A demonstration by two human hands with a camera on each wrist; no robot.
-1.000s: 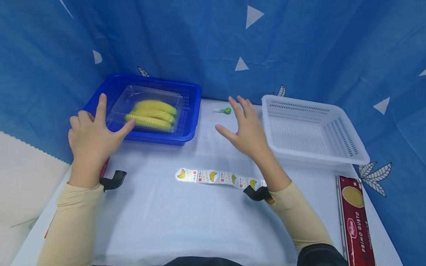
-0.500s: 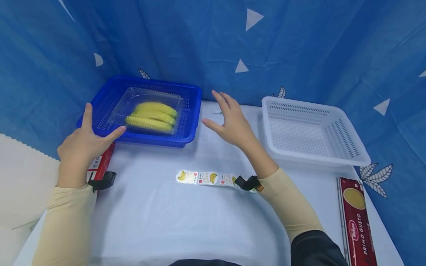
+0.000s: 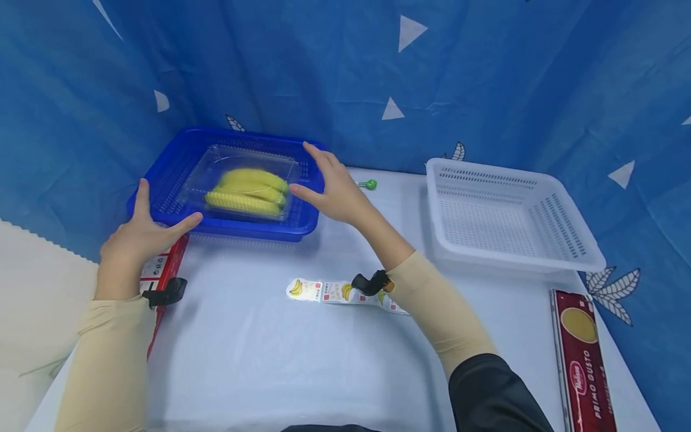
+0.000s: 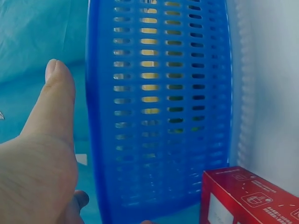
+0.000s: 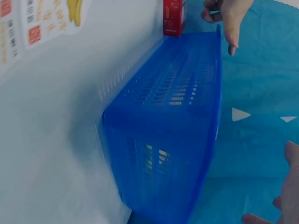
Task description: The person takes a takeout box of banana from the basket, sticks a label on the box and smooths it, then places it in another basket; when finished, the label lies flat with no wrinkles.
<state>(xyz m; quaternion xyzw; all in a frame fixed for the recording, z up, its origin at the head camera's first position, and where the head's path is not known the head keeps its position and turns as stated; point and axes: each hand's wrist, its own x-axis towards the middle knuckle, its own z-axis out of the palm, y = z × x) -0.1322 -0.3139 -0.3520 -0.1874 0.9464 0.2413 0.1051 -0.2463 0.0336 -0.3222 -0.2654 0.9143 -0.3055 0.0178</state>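
A blue plastic basket (image 3: pixel 245 227) stands at the back left of the table. Inside it lies a clear plastic box (image 3: pixel 202 171) with yellow bananas (image 3: pixel 245 192) under its lid. My left hand (image 3: pixel 132 240) is at the basket's front left corner, thumb and index finger spread over the rim's edge in the head view. In the left wrist view that hand (image 4: pixel 42 135) appears beside the rim, fingers straight. My right hand (image 3: pixel 340 191) overlaps the basket's right end, its thumb and fingers extended and apart. Neither hand is curled round anything.
A strip of banana stickers (image 3: pixel 305 290) lies mid-table, partly under the right wrist. A white basket (image 3: pixel 513 258) stands right of it, a dark red pasta pack (image 3: pixel 585 360) near the right edge. A red box (image 3: pixel 171 264) sits by the left wrist; a green-headed item (image 3: pixel 369 184) lies at the back.
My right hand has travelled left from beside the white basket to the blue basket's right end. My left hand has shifted a little left and down. The basket stays in place.
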